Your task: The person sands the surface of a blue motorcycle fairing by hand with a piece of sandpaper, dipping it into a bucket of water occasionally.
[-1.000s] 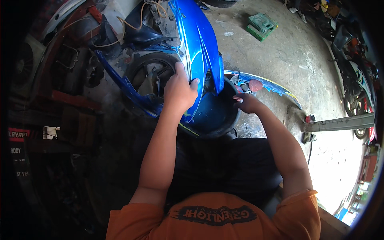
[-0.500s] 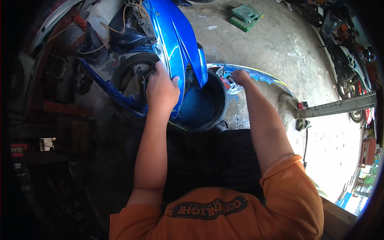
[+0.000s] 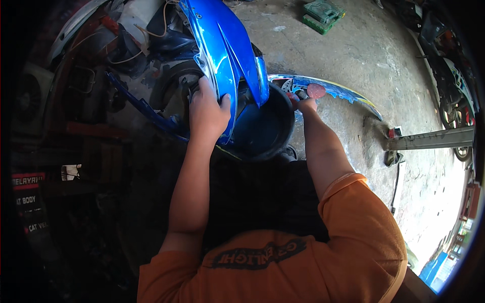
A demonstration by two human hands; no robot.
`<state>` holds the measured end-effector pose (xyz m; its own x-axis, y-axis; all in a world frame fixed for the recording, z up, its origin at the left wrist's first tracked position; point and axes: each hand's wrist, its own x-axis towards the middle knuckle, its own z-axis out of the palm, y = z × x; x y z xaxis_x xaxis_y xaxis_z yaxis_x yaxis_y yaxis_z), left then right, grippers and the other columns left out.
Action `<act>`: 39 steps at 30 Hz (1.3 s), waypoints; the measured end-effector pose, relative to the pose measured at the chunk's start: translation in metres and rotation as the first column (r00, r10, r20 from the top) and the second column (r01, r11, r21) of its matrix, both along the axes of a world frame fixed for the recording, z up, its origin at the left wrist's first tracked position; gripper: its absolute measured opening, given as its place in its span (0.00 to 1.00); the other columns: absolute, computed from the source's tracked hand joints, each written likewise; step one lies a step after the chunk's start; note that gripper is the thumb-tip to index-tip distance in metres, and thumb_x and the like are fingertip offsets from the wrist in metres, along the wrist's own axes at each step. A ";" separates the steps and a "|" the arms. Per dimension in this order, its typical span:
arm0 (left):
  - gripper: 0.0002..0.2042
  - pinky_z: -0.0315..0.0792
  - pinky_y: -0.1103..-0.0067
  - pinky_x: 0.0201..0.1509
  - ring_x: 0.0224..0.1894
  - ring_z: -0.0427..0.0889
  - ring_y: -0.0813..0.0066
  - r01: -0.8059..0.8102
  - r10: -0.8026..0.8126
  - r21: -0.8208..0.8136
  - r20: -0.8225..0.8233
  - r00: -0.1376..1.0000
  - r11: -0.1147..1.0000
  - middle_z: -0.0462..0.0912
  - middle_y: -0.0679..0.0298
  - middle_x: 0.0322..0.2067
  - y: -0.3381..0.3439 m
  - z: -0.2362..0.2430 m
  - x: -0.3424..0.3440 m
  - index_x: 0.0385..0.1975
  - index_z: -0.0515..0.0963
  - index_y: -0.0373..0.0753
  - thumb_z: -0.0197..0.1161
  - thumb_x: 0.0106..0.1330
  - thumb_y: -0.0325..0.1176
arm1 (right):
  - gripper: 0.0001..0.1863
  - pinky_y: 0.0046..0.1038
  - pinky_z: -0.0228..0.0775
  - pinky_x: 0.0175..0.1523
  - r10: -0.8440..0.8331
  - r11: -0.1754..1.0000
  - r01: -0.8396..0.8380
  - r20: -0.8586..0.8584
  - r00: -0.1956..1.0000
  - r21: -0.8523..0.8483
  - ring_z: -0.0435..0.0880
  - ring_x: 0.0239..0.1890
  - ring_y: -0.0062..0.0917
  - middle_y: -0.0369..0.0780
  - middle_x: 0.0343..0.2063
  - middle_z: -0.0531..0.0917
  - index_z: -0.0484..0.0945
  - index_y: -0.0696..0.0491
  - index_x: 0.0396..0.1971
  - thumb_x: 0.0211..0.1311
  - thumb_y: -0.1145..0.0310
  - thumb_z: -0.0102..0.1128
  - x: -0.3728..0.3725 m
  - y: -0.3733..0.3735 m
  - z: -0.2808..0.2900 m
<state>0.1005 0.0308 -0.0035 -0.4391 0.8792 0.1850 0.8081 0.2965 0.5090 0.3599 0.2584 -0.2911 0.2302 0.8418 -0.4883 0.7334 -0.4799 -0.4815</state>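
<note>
My left hand [image 3: 209, 108] grips the edge of an upright blue bodywork panel [image 3: 227, 45], which stands over a black bucket [image 3: 265, 141]. My right hand [image 3: 306, 105] reaches past the bucket's right rim, fingers closed on something I cannot make out among small parts: a pink round pad [image 3: 316, 91], a red piece and a perforated metal disc [image 3: 287, 85]. Behind these lies a long, curved blue and yellow panel [image 3: 353, 98]. A wheel [image 3: 179, 81] and another narrow blue panel [image 3: 136, 108] are left of my left hand, partly in shadow.
A green case [image 3: 323, 15] lies on the concrete floor [image 3: 353, 45]. A metal beam [image 3: 429, 139] juts in from the right, near parked motorbikes [image 3: 444, 91] along that edge. Dark bodywork parts and a hose [image 3: 151, 33] crowd the upper left.
My right hand has moved forward from the bucket's right rim to the small parts behind it. My left hand keeps its grip on the blue panel; the whole view has shifted somewhat.
</note>
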 end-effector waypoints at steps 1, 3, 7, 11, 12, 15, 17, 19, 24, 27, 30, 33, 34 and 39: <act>0.27 0.76 0.50 0.61 0.55 0.83 0.29 -0.007 0.007 0.001 -0.006 1.000 1.000 0.82 0.29 0.50 -0.002 -0.001 -0.001 0.62 0.65 0.27 0.69 0.70 0.33 | 0.35 0.39 0.79 0.68 -0.058 0.998 0.058 -0.014 0.998 -0.008 0.86 0.66 0.41 0.52 0.60 0.88 0.85 0.60 0.59 0.56 0.53 0.81 -0.003 0.000 0.001; 0.28 0.76 0.50 0.62 0.55 0.83 0.30 -0.007 0.007 -0.012 -0.002 1.000 1.000 0.82 0.29 0.51 -0.004 0.000 0.000 0.63 0.65 0.27 0.69 0.71 0.34 | 0.41 0.39 0.78 0.69 -0.060 0.997 0.061 0.035 0.998 -0.036 0.85 0.67 0.41 0.52 0.61 0.87 0.84 0.61 0.60 0.56 0.45 0.83 -0.006 0.002 -0.004; 0.29 0.76 0.50 0.62 0.55 0.83 0.30 -0.027 0.027 -0.030 0.005 1.000 0.999 0.82 0.30 0.51 -0.003 0.002 0.002 0.64 0.65 0.27 0.69 0.71 0.34 | 0.37 0.40 0.78 0.70 -0.076 0.997 0.076 0.021 0.997 -0.005 0.85 0.67 0.43 0.53 0.60 0.87 0.85 0.61 0.59 0.57 0.49 0.81 -0.011 0.005 -0.002; 0.29 0.76 0.51 0.63 0.56 0.83 0.30 0.017 -0.017 0.019 0.009 1.000 1.000 0.82 0.30 0.52 0.004 -0.001 0.002 0.64 0.65 0.27 0.69 0.71 0.35 | 0.40 0.40 0.77 0.70 -0.090 0.996 0.090 0.001 0.996 0.004 0.84 0.68 0.44 0.53 0.61 0.87 0.86 0.62 0.58 0.53 0.47 0.83 0.007 0.013 -0.011; 0.29 0.76 0.51 0.63 0.56 0.83 0.30 0.022 -0.022 0.024 0.012 1.000 0.999 0.82 0.30 0.52 0.008 -0.002 0.005 0.64 0.65 0.27 0.69 0.71 0.35 | 0.42 0.39 0.77 0.70 -0.121 0.993 0.121 0.032 0.992 -0.006 0.84 0.68 0.43 0.53 0.61 0.86 0.86 0.62 0.58 0.53 0.42 0.83 0.007 0.013 -0.012; 0.28 0.76 0.51 0.63 0.56 0.83 0.30 -0.036 0.036 -0.039 -0.003 0.999 0.999 0.81 0.29 0.52 0.001 0.001 0.003 0.64 0.65 0.27 0.68 0.71 0.35 | 0.44 0.38 0.76 0.71 -0.072 0.997 0.070 -0.059 0.996 -0.030 0.83 0.69 0.41 0.51 0.63 0.86 0.85 0.61 0.60 0.53 0.40 0.83 -0.006 -0.005 0.004; 0.28 0.76 0.51 0.62 0.55 0.83 0.30 -0.026 0.026 -0.032 -0.002 1.000 0.999 0.81 0.30 0.52 0.003 0.001 0.006 0.64 0.64 0.27 0.68 0.71 0.35 | 0.45 0.38 0.76 0.71 -0.090 0.995 0.086 -0.093 0.992 -0.054 0.83 0.69 0.39 0.50 0.64 0.86 0.85 0.60 0.60 0.53 0.40 0.83 -0.007 -0.005 0.014; 0.28 0.76 0.51 0.62 0.55 0.83 0.31 -0.044 0.044 -0.038 0.006 0.999 0.998 0.82 0.30 0.52 -0.001 0.001 0.005 0.64 0.64 0.27 0.68 0.71 0.35 | 0.32 0.37 0.78 0.68 0.004 0.998 -0.008 -0.074 0.997 -0.059 0.87 0.65 0.36 0.47 0.60 0.89 0.90 0.52 0.56 0.57 0.45 0.81 -0.019 -0.011 0.035; 0.29 0.74 0.49 0.65 0.58 0.82 0.29 -0.073 0.078 -0.084 0.061 0.995 0.994 0.82 0.31 0.54 -0.005 0.003 0.002 0.65 0.64 0.28 0.67 0.70 0.35 | 0.30 0.38 0.78 0.67 0.015 0.999 -0.012 -0.077 0.997 0.034 0.88 0.63 0.38 0.46 0.58 0.90 0.93 0.51 0.52 0.56 0.45 0.82 -0.034 -0.022 0.040; 0.29 0.74 0.49 0.64 0.57 0.82 0.29 -0.085 0.086 -0.047 0.014 0.996 0.995 0.82 0.30 0.54 -0.014 0.004 -0.003 0.64 0.64 0.28 0.67 0.70 0.35 | 0.34 0.39 0.78 0.68 0.006 0.999 -0.002 -0.093 0.996 0.049 0.87 0.64 0.42 0.49 0.59 0.89 0.91 0.53 0.53 0.54 0.41 0.81 -0.054 -0.017 0.012; 0.28 0.74 0.48 0.64 0.58 0.82 0.28 -0.015 0.019 -0.053 0.068 0.998 0.998 0.82 0.30 0.54 0.015 0.010 0.009 0.63 0.64 0.29 0.67 0.70 0.36 | 0.27 0.42 0.82 0.60 0.083 0.985 -0.087 0.031 0.996 0.149 0.91 0.55 0.46 0.52 0.49 0.92 0.90 0.59 0.47 0.61 0.50 0.77 -0.016 0.047 -0.043; 0.27 0.74 0.48 0.64 0.57 0.82 0.28 -0.017 0.028 -0.162 0.066 0.997 0.987 0.83 0.29 0.53 0.012 0.017 0.010 0.62 0.65 0.29 0.68 0.71 0.37 | 0.23 0.41 0.82 0.59 0.043 0.986 -0.028 -0.090 0.995 0.165 0.92 0.53 0.44 0.51 0.48 0.92 0.90 0.58 0.48 0.62 0.55 0.76 -0.019 0.053 -0.042; 0.27 0.74 0.48 0.64 0.57 0.82 0.28 -0.060 0.072 -0.169 0.067 0.995 0.984 0.83 0.29 0.53 0.004 0.017 0.003 0.62 0.65 0.29 0.68 0.71 0.37 | 0.25 0.42 0.79 0.63 0.010 0.972 0.009 -0.083 0.997 0.233 0.90 0.57 0.49 0.54 0.49 0.91 0.90 0.56 0.47 0.71 0.46 0.68 -0.043 0.039 -0.029; 0.26 0.75 0.48 0.62 0.56 0.83 0.27 -0.047 0.067 -0.179 0.108 0.992 0.983 0.83 0.28 0.50 -0.002 0.024 -0.009 0.58 0.65 0.29 0.69 0.72 0.38 | 0.19 0.42 0.81 0.57 -0.009 0.948 0.097 -0.281 0.960 0.303 0.92 0.46 0.48 0.52 0.40 0.92 0.86 0.56 0.38 0.68 0.52 0.71 -0.067 0.044 0.001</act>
<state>0.0911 0.0289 0.0201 -0.4990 0.8663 -0.0238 0.7271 0.4335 0.5324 0.2927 0.3027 -0.2897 0.1742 0.9514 -0.2539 0.5303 -0.3080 -0.7899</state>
